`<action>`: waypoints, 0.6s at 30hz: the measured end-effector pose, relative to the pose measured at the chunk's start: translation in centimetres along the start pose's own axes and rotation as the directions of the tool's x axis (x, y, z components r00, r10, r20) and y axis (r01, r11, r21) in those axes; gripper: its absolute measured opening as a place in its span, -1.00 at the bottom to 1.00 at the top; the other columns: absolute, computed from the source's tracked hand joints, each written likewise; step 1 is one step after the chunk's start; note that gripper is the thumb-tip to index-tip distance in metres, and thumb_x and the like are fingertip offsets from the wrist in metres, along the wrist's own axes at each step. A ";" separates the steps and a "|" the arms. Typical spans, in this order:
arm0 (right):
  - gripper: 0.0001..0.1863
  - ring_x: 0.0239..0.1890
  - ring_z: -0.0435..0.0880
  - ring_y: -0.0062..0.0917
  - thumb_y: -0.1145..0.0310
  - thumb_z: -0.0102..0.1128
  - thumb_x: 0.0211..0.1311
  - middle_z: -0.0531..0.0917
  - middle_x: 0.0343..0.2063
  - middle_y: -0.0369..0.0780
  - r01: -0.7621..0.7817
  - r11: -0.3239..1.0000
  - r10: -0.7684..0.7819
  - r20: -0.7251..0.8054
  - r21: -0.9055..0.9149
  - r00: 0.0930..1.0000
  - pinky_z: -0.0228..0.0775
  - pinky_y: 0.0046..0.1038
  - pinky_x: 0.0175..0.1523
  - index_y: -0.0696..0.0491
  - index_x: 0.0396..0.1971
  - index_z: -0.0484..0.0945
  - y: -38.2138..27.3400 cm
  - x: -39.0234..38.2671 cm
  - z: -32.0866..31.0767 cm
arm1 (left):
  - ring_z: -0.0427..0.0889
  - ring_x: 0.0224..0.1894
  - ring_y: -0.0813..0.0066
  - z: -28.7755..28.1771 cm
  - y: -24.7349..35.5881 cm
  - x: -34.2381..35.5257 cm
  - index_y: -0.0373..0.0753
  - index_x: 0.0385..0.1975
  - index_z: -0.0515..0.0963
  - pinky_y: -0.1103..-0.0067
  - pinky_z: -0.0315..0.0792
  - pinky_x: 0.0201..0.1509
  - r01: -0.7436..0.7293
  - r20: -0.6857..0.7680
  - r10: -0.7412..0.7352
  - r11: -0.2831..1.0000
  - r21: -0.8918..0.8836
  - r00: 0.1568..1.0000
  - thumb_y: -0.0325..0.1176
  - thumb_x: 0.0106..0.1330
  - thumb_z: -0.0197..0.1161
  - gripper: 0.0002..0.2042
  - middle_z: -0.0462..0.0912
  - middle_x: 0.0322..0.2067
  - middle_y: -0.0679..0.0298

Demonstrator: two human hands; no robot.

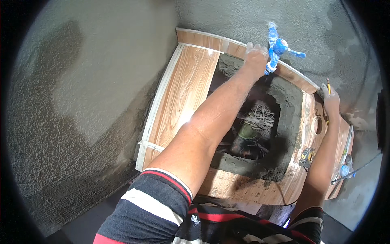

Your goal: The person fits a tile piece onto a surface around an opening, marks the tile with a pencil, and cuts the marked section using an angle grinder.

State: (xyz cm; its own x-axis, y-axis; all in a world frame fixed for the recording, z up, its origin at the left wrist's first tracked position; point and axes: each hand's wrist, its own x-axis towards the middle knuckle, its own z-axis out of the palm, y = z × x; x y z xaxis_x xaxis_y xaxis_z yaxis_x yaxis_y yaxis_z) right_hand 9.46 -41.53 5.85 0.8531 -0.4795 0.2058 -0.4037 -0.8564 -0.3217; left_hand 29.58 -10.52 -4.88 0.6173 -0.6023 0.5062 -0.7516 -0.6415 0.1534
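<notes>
A long, narrow wood-look tile strip (203, 39) with pale edges stands along the foot of the back wall. My left hand (256, 55), its fingertips whitish, presses on this strip with fingers stretched over its top edge. At the strip's right end is my right hand (331, 103), closed around a yellow pencil (328, 86) whose tip points up. Just right of my left hand, a tap (280, 46) wrapped in blue and white juts from the wall. Below my arms, wet grey mortar (290, 107) surrounds a rough opening in the counter.
Wood-look tiles (191, 85) cover the counter's left side. Coiled pale string (260, 116) shows inside the opening. On the right lie a yellow-black tape measure (306, 156), a spirit level (345, 152) and a clear bottle (346, 171). Rough plastered walls (101, 81) bound the left and back.
</notes>
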 end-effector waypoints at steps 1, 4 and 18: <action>-0.50 -0.19 0.63 -0.35 -0.03 0.14 0.52 0.66 -0.30 -0.08 -0.084 0.988 0.060 0.176 0.129 0.982 0.42 -0.27 0.01 0.21 -0.22 0.64 -1.1 -0.5 -0.7 | 0.61 0.06 0.13 0.0 -0.4 -0.1 -0.09 -0.12 0.72 0.11 0.29 0.17 0.005 0.002 -0.005 1.000 0.009 1.000 -0.14 0.35 0.25 -0.75 0.76 -0.12 0.20; -0.45 -0.32 0.49 -0.49 -0.07 0.05 0.55 0.52 -0.47 -0.20 -0.085 0.973 -0.009 0.406 0.212 0.914 0.36 -0.33 -0.10 0.19 -0.34 0.56 -4.4 -2.8 -3.2 | 0.61 0.07 0.15 -0.8 -0.9 0.0 -0.09 -0.12 0.71 0.10 0.29 0.18 0.008 0.026 -0.007 1.000 -0.015 1.000 -0.16 0.37 0.20 -0.76 0.76 -0.12 0.19; -0.80 -0.12 0.73 -0.31 0.38 0.21 0.35 0.68 -0.23 -0.24 0.377 0.780 -0.560 0.288 0.500 0.777 0.61 -0.40 -0.06 0.05 -0.07 0.54 -18.1 -17.0 11.4 | 0.51 0.25 0.42 -2.8 0.8 0.3 0.00 0.10 0.71 0.20 0.17 0.34 0.116 0.259 -0.127 0.992 0.058 0.957 -0.32 0.47 0.13 -0.69 0.69 0.06 0.42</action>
State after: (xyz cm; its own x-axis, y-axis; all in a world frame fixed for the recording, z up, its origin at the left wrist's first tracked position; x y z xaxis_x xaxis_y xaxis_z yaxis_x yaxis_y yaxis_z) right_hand 6.06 -15.68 -2.33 0.9839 0.1627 0.0734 0.1719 -0.7531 -0.6350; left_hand 28.51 -9.93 -2.23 0.7468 -0.6183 0.2449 -0.6603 -0.7333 0.1620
